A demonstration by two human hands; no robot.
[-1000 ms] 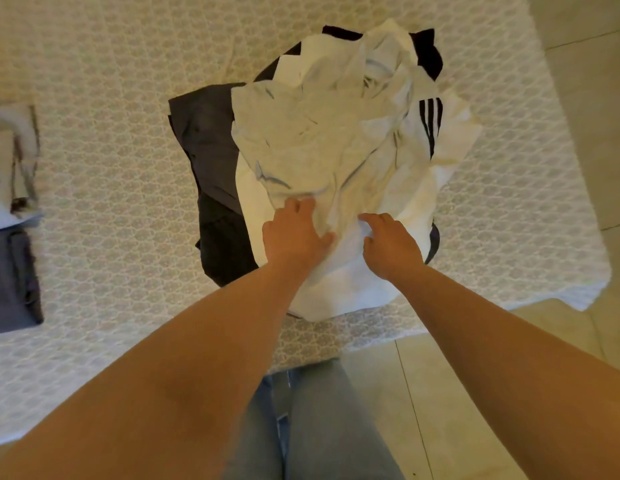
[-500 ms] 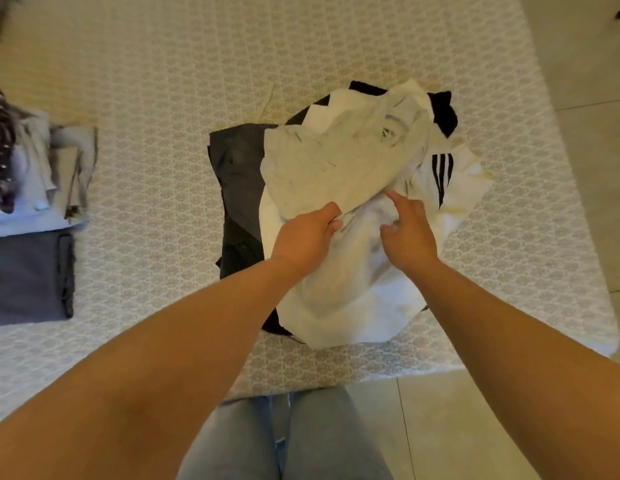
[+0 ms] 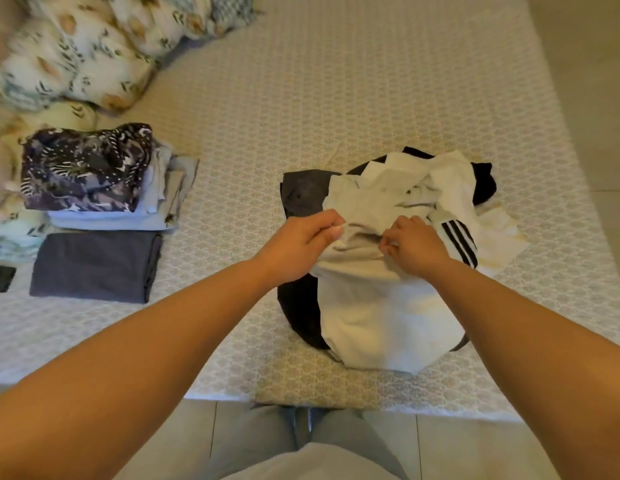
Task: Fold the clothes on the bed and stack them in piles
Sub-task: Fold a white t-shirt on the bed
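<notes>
A heap of unfolded clothes lies on the bed [image 3: 336,98] in front of me. On top is a crumpled light grey garment [image 3: 367,199]. Under it are a white garment [image 3: 381,323] with black stripes, a dark grey piece [image 3: 303,190] and black cloth [image 3: 298,306]. My left hand [image 3: 301,242] grips the near edge of the light grey garment, thumb curled over the fabric. My right hand [image 3: 414,245] pinches the same edge a little to the right. At the left stand a folded pile with a dark patterned garment [image 3: 85,168] on top and a folded dark grey piece [image 3: 95,266].
Floral pillows [image 3: 79,60] lie at the bed's far left corner. A small black object [image 3: 0,278] sits at the left edge beside the folded piles. Tiled floor [image 3: 596,81] runs along the right side and the near edge, where my legs stand.
Both hands have gathered the light grey garment's near edge and now hold it bunched. My view has tilted up, bringing the pillows and folded piles into sight.
</notes>
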